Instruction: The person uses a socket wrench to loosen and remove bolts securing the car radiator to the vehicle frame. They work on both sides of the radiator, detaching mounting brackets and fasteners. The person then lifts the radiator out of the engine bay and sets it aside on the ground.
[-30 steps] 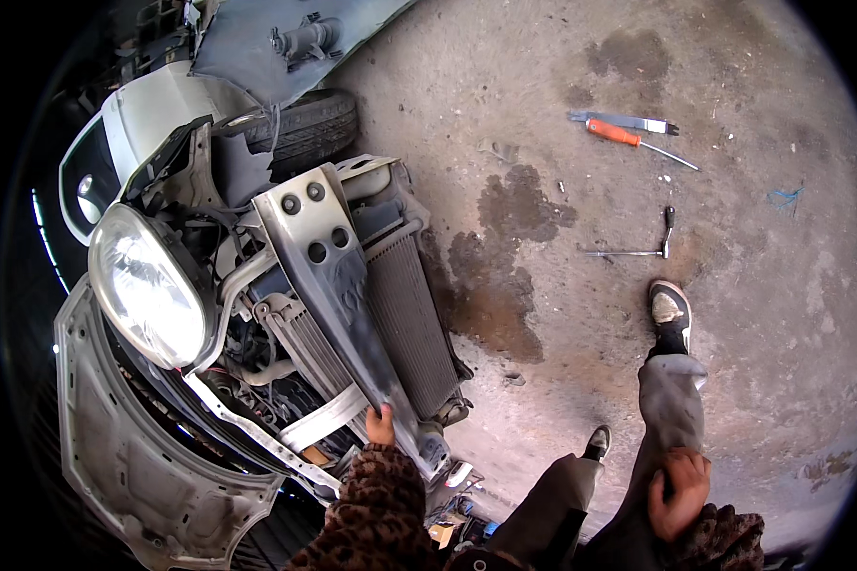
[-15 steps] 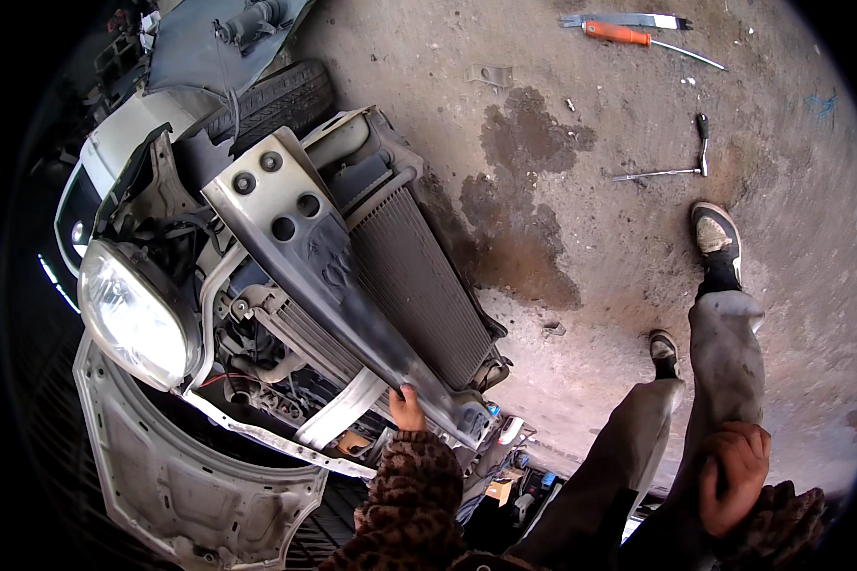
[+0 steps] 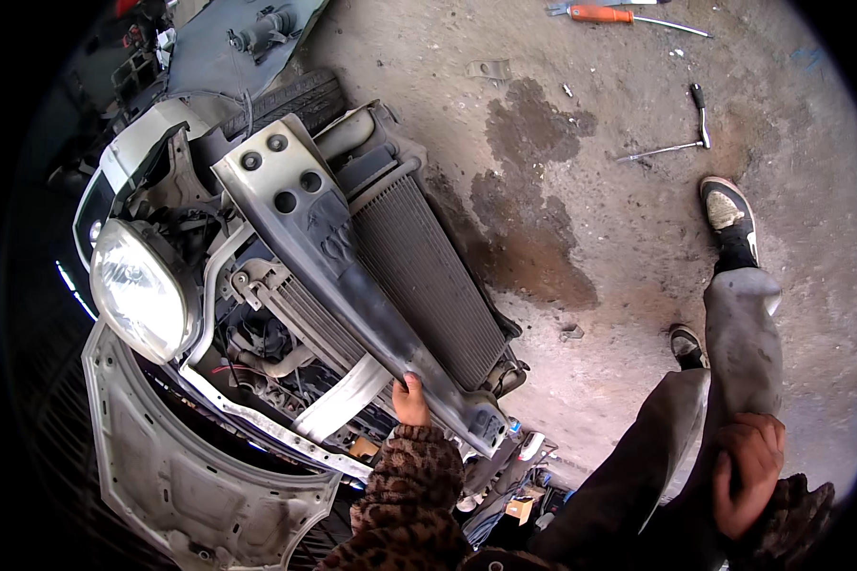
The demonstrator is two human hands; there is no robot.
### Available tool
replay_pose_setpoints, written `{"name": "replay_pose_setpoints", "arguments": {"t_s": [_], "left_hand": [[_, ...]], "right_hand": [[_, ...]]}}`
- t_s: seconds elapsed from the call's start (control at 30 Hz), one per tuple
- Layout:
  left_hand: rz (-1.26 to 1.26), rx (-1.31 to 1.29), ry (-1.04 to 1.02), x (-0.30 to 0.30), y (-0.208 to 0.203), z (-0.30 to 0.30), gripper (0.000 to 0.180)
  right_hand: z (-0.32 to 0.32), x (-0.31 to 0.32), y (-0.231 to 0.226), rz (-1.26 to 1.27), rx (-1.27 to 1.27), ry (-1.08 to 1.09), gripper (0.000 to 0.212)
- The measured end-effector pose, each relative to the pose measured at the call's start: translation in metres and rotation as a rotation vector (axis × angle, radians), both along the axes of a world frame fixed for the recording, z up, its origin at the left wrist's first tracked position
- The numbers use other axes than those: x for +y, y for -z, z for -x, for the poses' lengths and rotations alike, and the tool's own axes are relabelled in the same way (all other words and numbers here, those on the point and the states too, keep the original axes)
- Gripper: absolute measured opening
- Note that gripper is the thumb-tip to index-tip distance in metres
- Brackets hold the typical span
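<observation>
A long metal bumper beam (image 3: pixel 352 285), dark along most of its length and pale with round holes at its far end, crosses the open front of a car. My left hand (image 3: pixel 411 400) is closed on its edge near the close end, thumb on top and the other fingers hidden beneath. Just right of the beam is a finned radiator (image 3: pixel 428 276). My right hand (image 3: pixel 750 471) rests on my grey trouser leg (image 3: pixel 743 352), thumb apart from the bent fingers, holding no object.
A headlight (image 3: pixel 141 290) and the raised hood (image 3: pixel 200 504) are at left. Beyond lies a tyre (image 3: pixel 300 100). On the stained concrete floor are an orange-handled screwdriver (image 3: pixel 602 14), a ratchet wrench (image 3: pixel 703 119) and a small metal bracket (image 3: pixel 488 69). My shoe (image 3: pixel 730 214) stands at right.
My view has shifted slightly, so the car and my legs appear a little further right and the floor tools higher. Both hands keep their places on the beam and the leg.
</observation>
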State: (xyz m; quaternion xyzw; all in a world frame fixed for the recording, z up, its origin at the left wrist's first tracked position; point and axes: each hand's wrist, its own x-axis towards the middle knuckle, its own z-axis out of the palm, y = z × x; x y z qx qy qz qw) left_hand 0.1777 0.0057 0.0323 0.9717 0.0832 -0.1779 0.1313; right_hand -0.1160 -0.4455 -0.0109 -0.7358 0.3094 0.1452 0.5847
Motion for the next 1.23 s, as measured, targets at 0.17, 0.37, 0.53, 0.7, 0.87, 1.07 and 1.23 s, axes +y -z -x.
{"name": "replay_pose_setpoints", "arguments": {"t_s": [0.17,0.37,0.53,0.7,0.87,1.07,1.23], "left_hand": [[0.018,0.000,-0.014,0.014,0.004,-0.002,0.041],[0.018,-0.054,-0.059,0.018,0.007,0.007,0.044],[-0.007,-0.117,-0.047,0.007,0.012,0.008,0.047],[-0.140,-0.106,-0.123,0.000,0.013,0.005,0.062],[-0.125,-0.095,-0.159,0.008,0.013,0.012,0.061],[0.067,-0.417,-0.039,-0.006,-0.003,0.038,0.051],[0.284,-0.104,-0.139,-0.041,0.020,0.205,0.042]], "right_hand": [[-0.005,0.010,-0.012,0.053,0.053,0.000,0.017],[-0.008,0.020,-0.015,0.164,0.075,-0.158,0.015],[-0.003,0.033,-0.008,0.226,0.131,-0.340,0.013],[0.019,0.048,-0.004,0.341,0.179,-0.527,0.016],[0.035,0.063,-0.007,0.580,-0.001,-0.707,0.022],[0.107,0.089,0.021,0.878,-0.139,-0.871,0.023],[0.140,0.083,0.003,1.038,-0.246,-0.894,0.013]]}}
